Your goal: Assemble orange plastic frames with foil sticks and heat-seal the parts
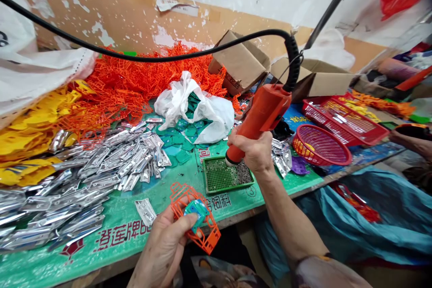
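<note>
My left hand [173, 234] pinches an orange plastic frame [212, 231] with a teal piece [197, 212] lying on it, near the table's front edge. My right hand [254, 148] is wrapped round a red electric screwdriver [258, 112], which hangs from a black cable. The tool's lower end is over a green tray [216, 180] with small screws [243, 173] at its right side. A single silver part [146, 211] lies just left of the orange frame. The tip of the tool is hidden or too small to make out.
Silver parts [128, 157] heap at the left, beside yellow parts [37, 121]. Behind lie orange frames [128, 81], a white bag [216, 117] with teal pieces, and cardboard boxes [241, 60]. Red baskets [322, 146] stand right, near another person's arm [413, 144].
</note>
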Available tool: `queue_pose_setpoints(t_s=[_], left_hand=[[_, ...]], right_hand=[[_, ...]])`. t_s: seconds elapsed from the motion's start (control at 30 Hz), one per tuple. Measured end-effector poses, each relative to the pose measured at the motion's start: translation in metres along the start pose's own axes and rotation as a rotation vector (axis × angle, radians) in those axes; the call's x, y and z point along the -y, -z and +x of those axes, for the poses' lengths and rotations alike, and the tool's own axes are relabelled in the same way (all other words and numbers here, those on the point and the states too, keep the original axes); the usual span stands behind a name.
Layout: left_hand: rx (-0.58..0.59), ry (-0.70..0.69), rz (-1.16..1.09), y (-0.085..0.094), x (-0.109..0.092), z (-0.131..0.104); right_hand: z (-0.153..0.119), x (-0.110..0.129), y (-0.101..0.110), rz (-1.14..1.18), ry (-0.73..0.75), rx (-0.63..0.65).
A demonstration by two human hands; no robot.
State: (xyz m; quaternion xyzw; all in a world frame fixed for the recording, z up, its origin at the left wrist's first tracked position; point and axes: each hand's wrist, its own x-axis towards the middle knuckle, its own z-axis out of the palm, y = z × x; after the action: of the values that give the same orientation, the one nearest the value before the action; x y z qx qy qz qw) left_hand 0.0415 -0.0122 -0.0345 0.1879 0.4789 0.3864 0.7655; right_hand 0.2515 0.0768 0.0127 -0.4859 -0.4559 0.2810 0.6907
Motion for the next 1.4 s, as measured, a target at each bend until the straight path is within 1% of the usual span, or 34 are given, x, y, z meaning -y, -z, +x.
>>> queue_pose_setpoints(t_s=[0.2, 0.3, 0.37, 0.5, 0.6, 0.67, 0.8, 0.9, 1.07, 1.17, 1.4], left_hand=[[0.011, -0.003, -0.047, -0.003, -0.001, -0.001], [0.019, -0.011, -0.05, -0.005, 0.0, 0.0], [0.009, -0.029, -0.034, -0.006, 0.001, 0.001], [0.024, -0.048, -0.016, -0.009, 0.001, 0.001], [0.052, -0.051, -0.031, -0.009, 0.001, 0.001], [0.074, -0.061, -0.026, -0.009, 0.002, 0.0], [0.09, -0.071, -0.02, -0.006, 0.003, -0.001], [0.108, -0.081, -0.032, -0.007, 0.003, -0.001], [0.11, -0.08, -0.027, -0.009, 0.0, -0.003], [0.09, -0.073, -0.02, -0.01, -0.001, -0.005], [0.107, -0.085, 0.004, -0.01, 0.001, -0.002]], right_hand=[[0.001, 0.004, 0.003, 0.026, -0.01, -0.006], [0.002, 0.015, 0.006, 0.057, 0.001, 0.015], [0.0, 0.028, 0.005, 0.131, 0.016, 0.035], [-0.017, 0.058, -0.006, 0.271, 0.035, 0.088], [-0.037, 0.075, -0.016, 0.365, -0.015, 0.15], [-0.049, 0.08, -0.022, 0.411, -0.045, 0.19], [-0.064, 0.081, -0.031, 0.447, -0.081, 0.229], [-0.068, 0.077, -0.034, 0.468, -0.112, 0.251], [-0.071, 0.073, -0.034, 0.481, -0.1, 0.272], [-0.073, 0.073, -0.035, 0.453, -0.111, 0.262], [-0.072, 0.069, -0.033, 0.32, -0.098, 0.278]])
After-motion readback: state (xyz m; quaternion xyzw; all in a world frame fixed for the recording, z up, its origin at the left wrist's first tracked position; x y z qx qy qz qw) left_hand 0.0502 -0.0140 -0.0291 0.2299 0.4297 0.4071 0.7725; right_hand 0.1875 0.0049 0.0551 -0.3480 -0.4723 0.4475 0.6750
